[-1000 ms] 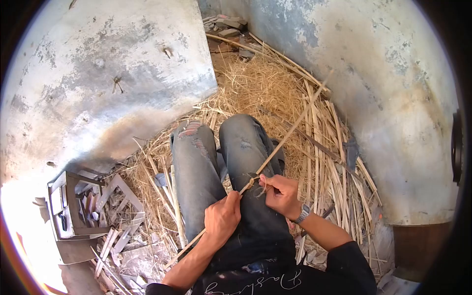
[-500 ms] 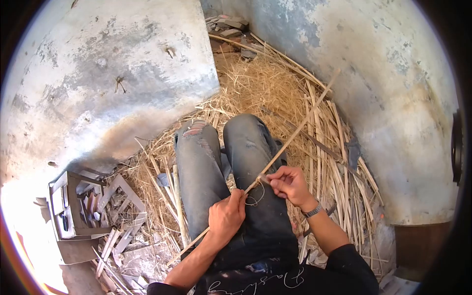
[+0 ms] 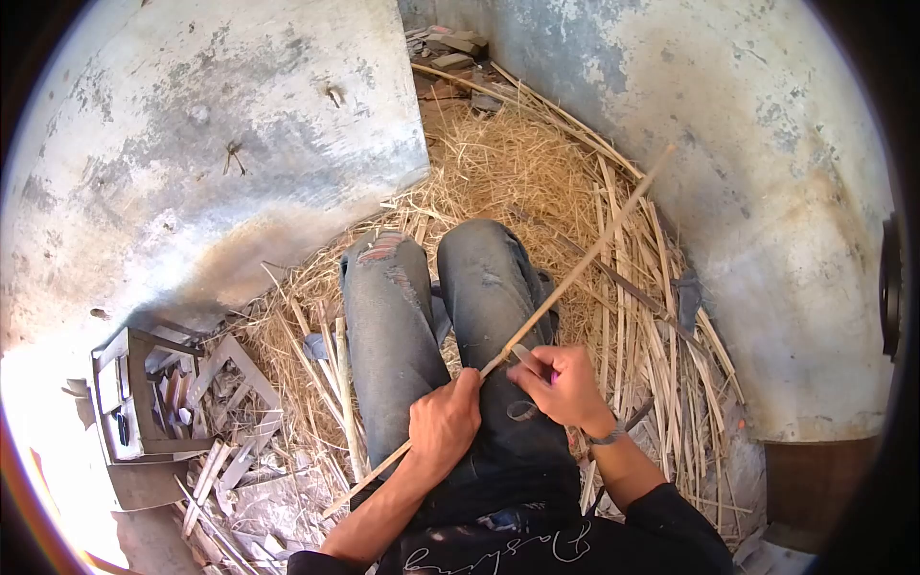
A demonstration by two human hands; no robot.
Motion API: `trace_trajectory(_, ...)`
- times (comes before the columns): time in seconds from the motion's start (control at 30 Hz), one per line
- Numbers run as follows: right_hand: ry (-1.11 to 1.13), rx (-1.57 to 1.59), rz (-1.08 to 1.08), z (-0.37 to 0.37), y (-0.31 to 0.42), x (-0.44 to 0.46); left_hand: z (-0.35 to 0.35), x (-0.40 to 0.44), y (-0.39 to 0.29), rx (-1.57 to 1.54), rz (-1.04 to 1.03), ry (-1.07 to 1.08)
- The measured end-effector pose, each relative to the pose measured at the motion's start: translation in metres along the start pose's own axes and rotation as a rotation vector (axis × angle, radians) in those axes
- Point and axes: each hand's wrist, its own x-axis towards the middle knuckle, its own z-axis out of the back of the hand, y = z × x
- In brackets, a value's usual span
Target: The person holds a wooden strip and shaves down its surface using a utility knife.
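A long thin bamboo strip [image 3: 594, 251] runs diagonally across my thighs, its far end raised toward the right wall. My left hand [image 3: 446, 424] is wrapped round its lower part, near a knot-like spot at mid-thigh. Just right of that spot, my right hand [image 3: 563, 385] pinches a small flat blade-like piece [image 3: 524, 356] between thumb and fingers, close beside the strip. A thin curled shaving [image 3: 522, 412] hangs under the right hand, above my thigh. Whether the blade touches the strip I cannot tell.
Split bamboo strips [image 3: 623, 335] lie in a pile on the right. Straw-like shavings [image 3: 517, 172] cover the floor ahead. A broken wooden frame [image 3: 144, 393] with scraps stands at the left. Worn walls [image 3: 240, 105] rise on both sides.
My right hand has moved slightly right and down from the knot-like spot. The large curl of shaving now looks smaller. My left hand keeps its grip, and the strip's far end has shifted a little right.
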Motion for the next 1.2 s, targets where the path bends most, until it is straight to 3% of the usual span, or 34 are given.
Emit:
trace_trajectory(0.13,0.115,0.129,-0.109,0.025,0.014,-0.017,0.002,0.001,0.004,-0.004,0.088,0.077)
trace_trajectory(0.2,-0.180,0.075,-0.063,0.060,-0.016,-0.010,0.003,0.002,0.004,-0.046,0.094,0.076)
trace_trajectory(0.23,-0.455,-0.152,-0.063,0.086,-0.035,-0.004,0.003,0.001,0.004,-0.053,0.117,0.084)
trace_trajectory(0.27,-0.642,-0.732,-0.305,0.122,-0.041,-0.001,0.004,0.001,0.004,-0.059,0.140,0.088)
trace_trajectory(0.33,-1.142,-0.916,-0.103,0.169,-0.097,-0.011,0.006,0.001,0.003,-0.061,0.145,0.102)
trace_trajectory(0.43,-1.055,-0.940,0.098,0.208,-0.136,-0.031,0.010,-0.002,0.001,-0.051,0.149,0.117)
trace_trajectory(0.47,-0.967,-0.461,-0.241,0.182,-0.105,-0.030,0.013,-0.004,0.000,-0.036,0.135,0.123)
trace_trajectory(0.53,-0.803,-0.237,-0.081,0.135,-0.074,-0.018,0.021,-0.008,0.000,-0.021,0.105,0.138)
trace_trajectory(0.6,-0.647,-0.278,0.068,0.089,-0.065,-0.009,0.031,-0.014,-0.001,-0.004,0.070,0.148)
trace_trajectory(0.67,-0.532,-0.125,0.247,0.049,-0.061,0.002,0.043,-0.023,-0.001,0.024,0.097,0.183)
trace_trajectory(0.77,-0.428,-0.308,0.387,0.029,-0.045,0.015,0.056,-0.037,0.005,0.064,0.091,0.221)
trace_trajectory(1.0,-0.730,-0.345,0.357,0.086,-0.094,0.094,0.088,-0.077,0.042,0.022,0.063,0.200)
trace_trajectory(1.07,-0.812,-0.364,0.217,0.109,-0.103,0.108,0.099,-0.083,0.050,0.043,0.059,0.205)
trace_trajectory(1.17,-0.750,-0.311,0.290,0.100,-0.109,0.110,0.104,-0.084,0.050,0.077,0.058,0.230)
trace_trajectory(1.2,-0.675,-0.387,0.403,0.085,-0.103,0.102,0.104,-0.084,0.050,0.089,0.054,0.248)
